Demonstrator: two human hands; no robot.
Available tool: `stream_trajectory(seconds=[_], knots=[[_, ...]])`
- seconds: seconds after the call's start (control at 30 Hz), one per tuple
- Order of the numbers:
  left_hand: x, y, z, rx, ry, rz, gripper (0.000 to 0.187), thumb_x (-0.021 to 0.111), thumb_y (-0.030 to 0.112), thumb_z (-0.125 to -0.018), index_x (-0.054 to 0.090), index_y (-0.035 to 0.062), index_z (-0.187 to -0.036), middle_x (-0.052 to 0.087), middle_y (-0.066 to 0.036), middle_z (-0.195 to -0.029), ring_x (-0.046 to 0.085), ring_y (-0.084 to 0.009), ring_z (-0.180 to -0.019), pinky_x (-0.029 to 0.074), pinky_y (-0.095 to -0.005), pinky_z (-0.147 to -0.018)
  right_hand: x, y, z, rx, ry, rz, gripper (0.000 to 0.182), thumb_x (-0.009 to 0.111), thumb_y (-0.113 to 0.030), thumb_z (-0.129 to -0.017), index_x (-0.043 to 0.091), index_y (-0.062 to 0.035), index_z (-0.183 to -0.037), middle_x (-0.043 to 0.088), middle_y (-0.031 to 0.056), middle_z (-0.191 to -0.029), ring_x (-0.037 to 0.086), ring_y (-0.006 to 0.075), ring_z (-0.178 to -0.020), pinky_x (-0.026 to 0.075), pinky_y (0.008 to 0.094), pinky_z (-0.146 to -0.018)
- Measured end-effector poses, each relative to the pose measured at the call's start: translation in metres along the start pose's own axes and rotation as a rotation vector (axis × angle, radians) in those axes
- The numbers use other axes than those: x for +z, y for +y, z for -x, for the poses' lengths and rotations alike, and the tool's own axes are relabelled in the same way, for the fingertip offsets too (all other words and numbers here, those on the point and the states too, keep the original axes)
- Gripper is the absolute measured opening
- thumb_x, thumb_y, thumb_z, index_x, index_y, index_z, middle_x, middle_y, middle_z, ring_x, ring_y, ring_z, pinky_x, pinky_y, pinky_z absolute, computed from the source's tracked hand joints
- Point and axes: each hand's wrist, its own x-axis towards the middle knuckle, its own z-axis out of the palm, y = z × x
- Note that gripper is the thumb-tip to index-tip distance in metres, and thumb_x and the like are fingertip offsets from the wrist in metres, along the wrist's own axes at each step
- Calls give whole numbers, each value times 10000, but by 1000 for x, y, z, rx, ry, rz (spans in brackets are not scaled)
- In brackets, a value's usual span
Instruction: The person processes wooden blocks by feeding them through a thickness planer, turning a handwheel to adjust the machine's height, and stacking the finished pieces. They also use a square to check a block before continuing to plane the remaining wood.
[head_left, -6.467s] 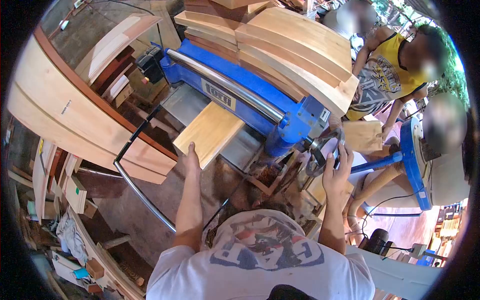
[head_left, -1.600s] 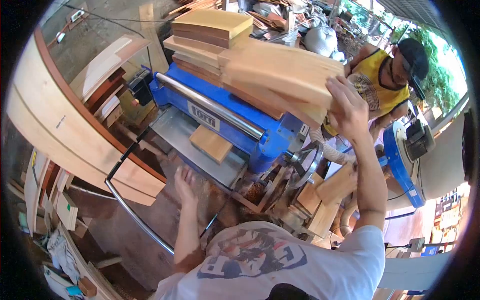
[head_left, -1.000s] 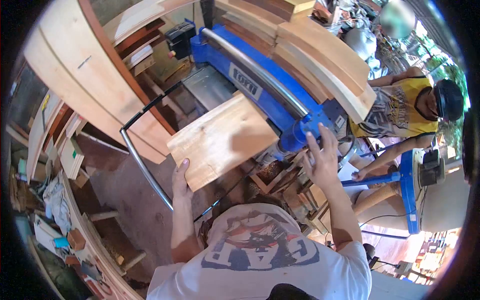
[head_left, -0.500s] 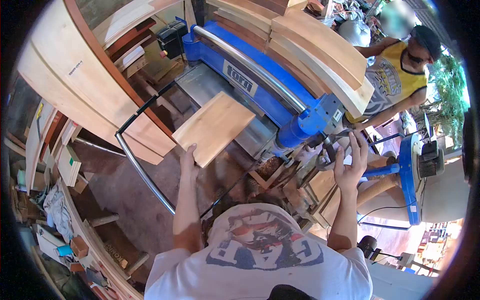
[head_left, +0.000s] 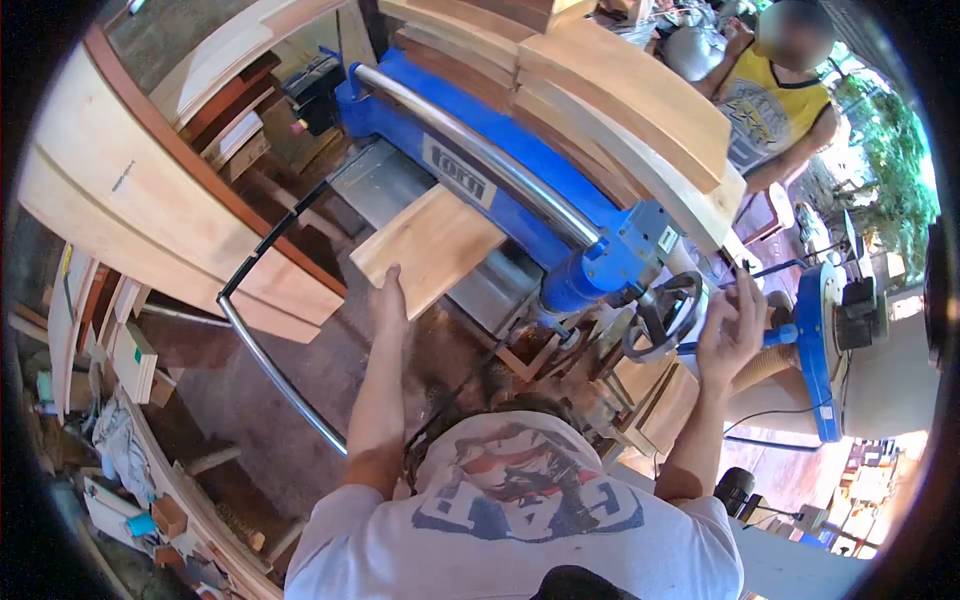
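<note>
My left hand [head_left: 393, 295] grips the near edge of a flat wooden board [head_left: 430, 250], thumb on top. The board lies over the metal bed [head_left: 378, 182] of a blue thickness planer [head_left: 400, 128], its far edge up against the blue body. My right hand [head_left: 730, 330] is raised just right of the planer's dark handwheel [head_left: 672, 316], fingers apart and partly bent, holding nothing. Whether a finger touches the wheel rim is hard to tell.
Large boards [head_left: 620, 90] are stacked behind the planer. Wide panels [head_left: 140, 190] lean at left, beside a curved metal bar [head_left: 280, 370]. A blue-framed machine [head_left: 822, 350] with a hose stands right. Another person [head_left: 770, 105] in a yellow top is beyond the stack.
My left hand has pushed the board slightly farther toward the planer. My right hand has moved right, away from the handwheel. The other person has shifted upright, and the view has moved slightly.
</note>
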Motion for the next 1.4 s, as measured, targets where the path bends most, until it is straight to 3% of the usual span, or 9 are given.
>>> stream_trajectory(seconds=[0.13,0.37,0.47,0.67,0.87,1.07,1.13,1.17,1.4], knots=[[23,64,31,-79,154,-364,632,735,286,-874,522,-108,-1320,630,-219,-1282,599,-307,-1200,448,-385,-1025,7,12,-29,53,-10,-28,426,643,76,-856,624,46,-1281,635,222,-1236,659,293,-1045,570,362,-828],[29,7,-17,-55,150,-301,648,760,325,-866,542,-123,-1282,640,-242,-1250,607,-325,-1174,440,-391,-1019,28,15,-88,-101,37,-22,395,649,48,-891,617,51,-1284,607,229,-1292,644,311,-1094,578,367,-843],[55,96,44,-54,90,-360,621,764,297,-872,541,-107,-1288,631,-232,-1261,605,-307,-1168,445,-389,-1021,28,18,-109,-135,-26,49,518,704,0,-849,569,32,-1347,603,234,-1299,572,371,-1210,470,444,-999],[55,-22,-33,25,81,-62,652,765,227,-872,465,-124,-1331,589,-222,-1312,578,-279,-1199,444,-375,-1029,36,18,-145,-156,-248,67,710,811,-168,-779,516,-20,-1408,521,243,-1404,517,393,-1279,409,456,-1070],[84,65,19,-109,173,-467,744,693,296,-901,369,-160,-1391,514,-303,-1393,532,-366,-1276,403,-419,-1078,85,87,-165,294,-392,-423,727,744,-426,-876,490,-14,-1418,502,231,-1444,496,338,-1331,392,441,-1096],[87,1,-34,-73,285,-372,763,574,410,-935,361,-151,-1407,460,-340,-1435,483,-435,-1317,385,-465,-1094,144,126,-229,303,-638,-218,777,627,-475,-962,403,63,-1476,538,252,-1399,519,293,-1309,410,359,-1077],[81,-2,-34,-29,306,-325,761,545,446,-946,375,-143,-1397,464,-341,-1422,477,-446,-1312,385,-480,-1090,161,105,-236,179,-711,-75,645,656,-534,-887,618,44,-1172,687,267,-1072,658,374,-1016,490,437,-901],[83,-6,-34,14,323,-345,765,532,468,-950,382,-140,-1390,471,-344,-1408,475,-455,-1306,384,-491,-1087,149,89,-225,99,-499,-134,608,666,-555,-861,630,35,-1004,671,262,-933,650,383,-896,479,472,-812],[85,-9,-32,-79,421,-670,785,449,550,-990,356,-104,-1413,468,-333,-1380,493,-475,-1263,386,-591,-1042,92,70,-194,91,-637,-190,548,645,-505,-896,662,31,-1010,682,273,-957,682,350,-855,503,474,-786]])
